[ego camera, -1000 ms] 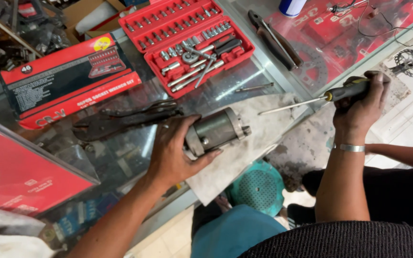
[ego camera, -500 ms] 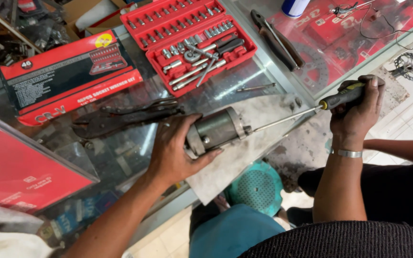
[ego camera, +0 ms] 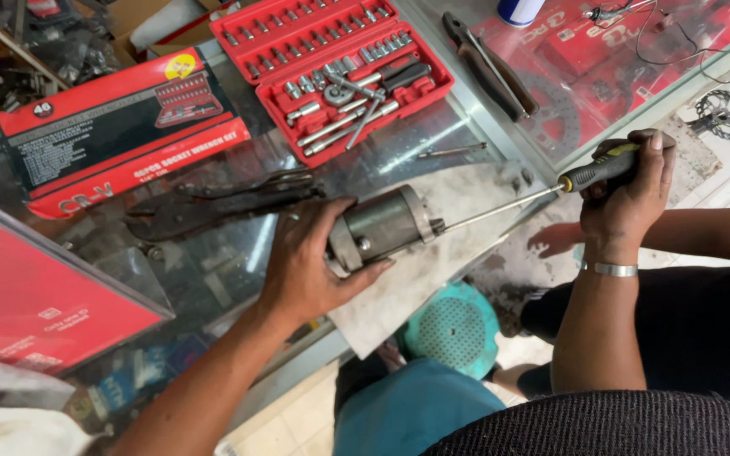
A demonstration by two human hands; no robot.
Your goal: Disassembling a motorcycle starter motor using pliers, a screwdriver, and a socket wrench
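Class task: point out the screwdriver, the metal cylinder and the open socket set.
screwdriver (ego camera: 500, 209): head view, on its bare shaft.
metal cylinder (ego camera: 379, 226): head view, on its grey side.
open socket set (ego camera: 439, 78): head view, on its red rim.

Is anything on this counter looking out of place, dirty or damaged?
Mostly the stained grey sheet under the metal cylinder: it is smeared dark and overhangs the glass counter edge. The locking pliers look rusty. The red socket set lies open but orderly.
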